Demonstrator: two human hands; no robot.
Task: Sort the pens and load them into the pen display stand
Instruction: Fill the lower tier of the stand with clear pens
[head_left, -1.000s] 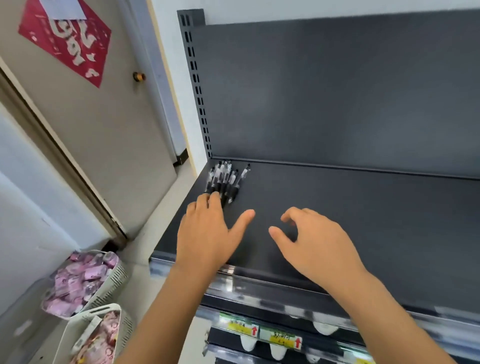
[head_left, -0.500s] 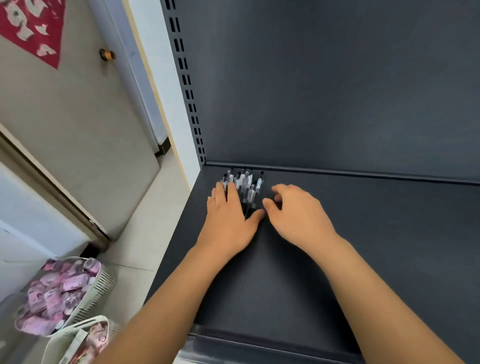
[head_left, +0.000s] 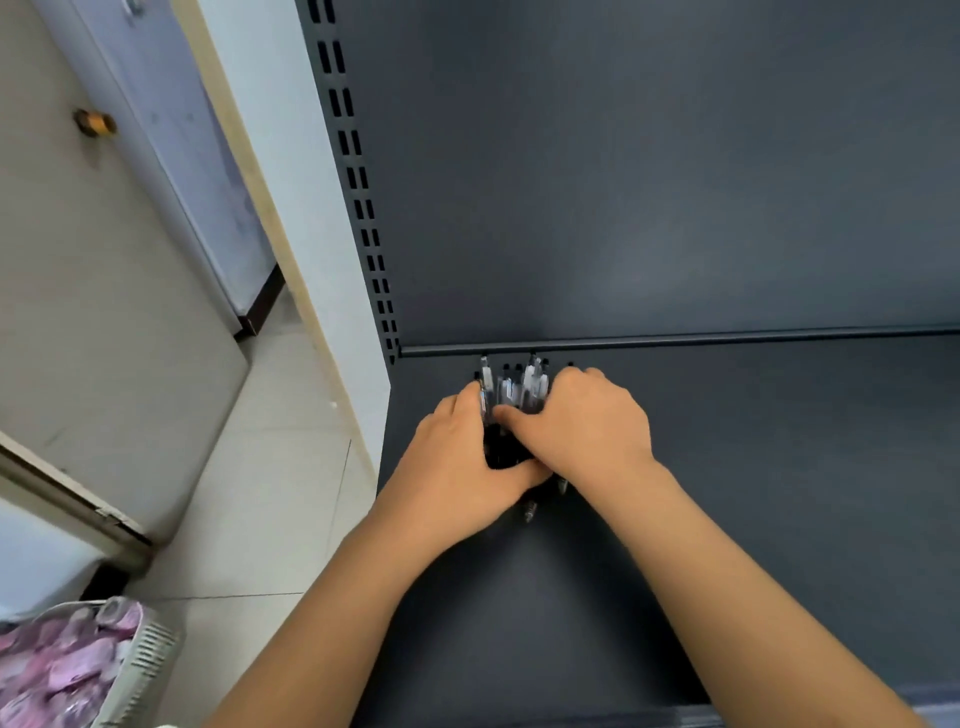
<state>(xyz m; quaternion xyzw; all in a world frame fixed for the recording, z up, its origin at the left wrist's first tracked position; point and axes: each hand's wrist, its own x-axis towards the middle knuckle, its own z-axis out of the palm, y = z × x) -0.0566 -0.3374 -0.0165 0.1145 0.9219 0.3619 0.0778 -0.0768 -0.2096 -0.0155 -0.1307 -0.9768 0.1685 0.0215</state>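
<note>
A: What is nearest?

B: Low at the left, a white basket (head_left: 148, 657) of pink packets (head_left: 52, 670) stands on the tiled floor (head_left: 249, 493). Two bare forearms reach up from the bottom edge over a dark shelf (head_left: 753, 519).

A: And the hands?

B: They meet at the shelf's back left corner, touching each other. The left hand (head_left: 457, 467) cups the pens (head_left: 517, 389) from the left, fingers curled along the bundle, thumb across its near part. The right hand (head_left: 592, 431) closes over them from the right, thumb laid across the barrels.

A: So both grip the pens?

B: Yes, one bundle squeezed between them. Whether it rests on the shelf or is lifted off it, I cannot tell. Metal tips poke out on the near side, below the left thumb. The clear ends with black caps point away, close to the rail (head_left: 675, 343) at the shelf's rear.

A: Beyond that?

B: A dark back panel (head_left: 675, 182) rises, with a slotted upright (head_left: 358, 182) along its left edge. Left of it, a pale door (head_left: 104, 270) with a brass knob (head_left: 94, 122).
</note>
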